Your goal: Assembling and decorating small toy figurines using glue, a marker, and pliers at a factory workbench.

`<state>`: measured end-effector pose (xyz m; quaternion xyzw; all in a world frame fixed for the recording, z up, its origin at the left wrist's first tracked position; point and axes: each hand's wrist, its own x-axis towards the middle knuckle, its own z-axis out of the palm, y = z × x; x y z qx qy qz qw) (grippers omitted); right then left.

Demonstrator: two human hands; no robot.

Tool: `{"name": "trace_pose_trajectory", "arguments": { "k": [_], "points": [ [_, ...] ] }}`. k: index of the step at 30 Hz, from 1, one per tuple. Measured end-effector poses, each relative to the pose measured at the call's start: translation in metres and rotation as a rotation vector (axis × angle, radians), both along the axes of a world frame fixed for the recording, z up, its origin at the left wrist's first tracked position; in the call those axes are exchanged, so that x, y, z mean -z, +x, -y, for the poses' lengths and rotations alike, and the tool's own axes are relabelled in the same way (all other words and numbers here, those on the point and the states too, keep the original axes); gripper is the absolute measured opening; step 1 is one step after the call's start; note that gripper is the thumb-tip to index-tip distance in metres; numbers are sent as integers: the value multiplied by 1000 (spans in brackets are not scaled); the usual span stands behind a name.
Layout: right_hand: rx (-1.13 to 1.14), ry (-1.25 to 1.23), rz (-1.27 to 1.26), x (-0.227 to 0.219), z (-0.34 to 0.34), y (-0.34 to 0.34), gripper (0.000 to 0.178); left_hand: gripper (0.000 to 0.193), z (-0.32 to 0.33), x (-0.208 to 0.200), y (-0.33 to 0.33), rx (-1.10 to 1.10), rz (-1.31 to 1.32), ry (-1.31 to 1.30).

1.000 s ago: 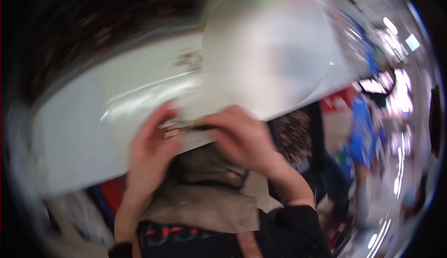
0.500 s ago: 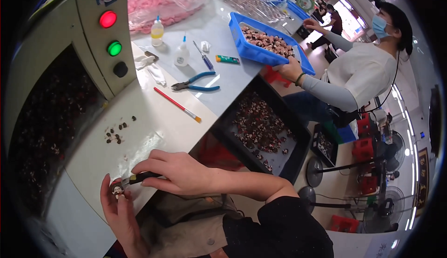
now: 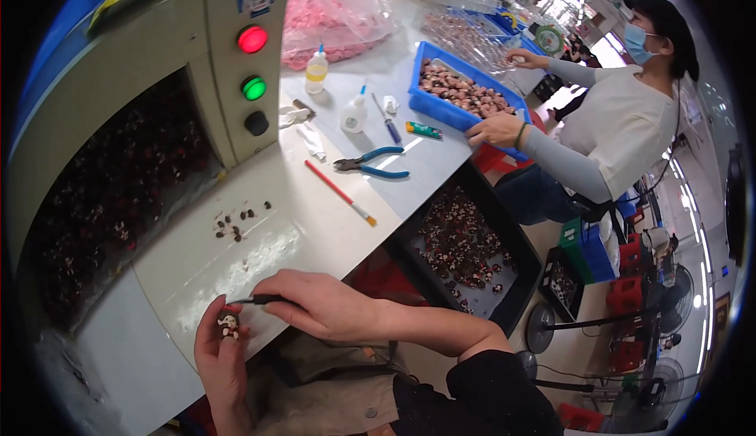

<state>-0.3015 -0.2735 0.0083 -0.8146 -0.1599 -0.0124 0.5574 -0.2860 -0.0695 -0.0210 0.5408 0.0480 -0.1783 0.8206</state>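
Note:
At the front of the bench, my left hand [image 3: 214,365] pinches a small doll figurine [image 3: 229,324] upright between thumb and fingers. The figurine has a pale face, dark hair and some red on top. My right hand [image 3: 319,302] is closed round a dark-handled craft knife [image 3: 272,299], whose thin blade points left at the top of the figurine's head. Whether the edge touches it I cannot tell. Beyond my hands, several small dark bits [image 3: 236,233] lie scattered on the white bench top [image 3: 291,208].
A machine housing [image 3: 169,38] with lit buttons stands left. A red-handled brush [image 3: 342,193], blue-handled cutting pliers [image 3: 370,162], a screwdriver [image 3: 387,121] and dropper bottles [image 3: 353,113] lie beyond. A co-worker [image 3: 606,113] handles a blue tray [image 3: 429,105] of figurines; a black bin [image 3: 520,278] sits below.
The view has turned, so the bench appears farther right. The knife now lies across the figurine's head top instead of beside it. The co-worker's far hand has moved out from the tray.

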Motion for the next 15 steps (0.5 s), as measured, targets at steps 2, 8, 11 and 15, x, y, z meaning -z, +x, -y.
{"name": "trace_pose_trajectory", "arguments": {
  "k": [2,8,11,15],
  "points": [
    [-9,-10,-2,4,3,2,25,46,5,6,3,35,23,-20],
    [23,-39,15,3,5,6,22,44,3,11,3,42,54,-84],
    [5,-61,-13,2,6,4,24,44,2,9,4,94,55,-116],
    [61,21,-111,6,2,0,27,47,0,8,4,146,85,-152]
  ]
}}
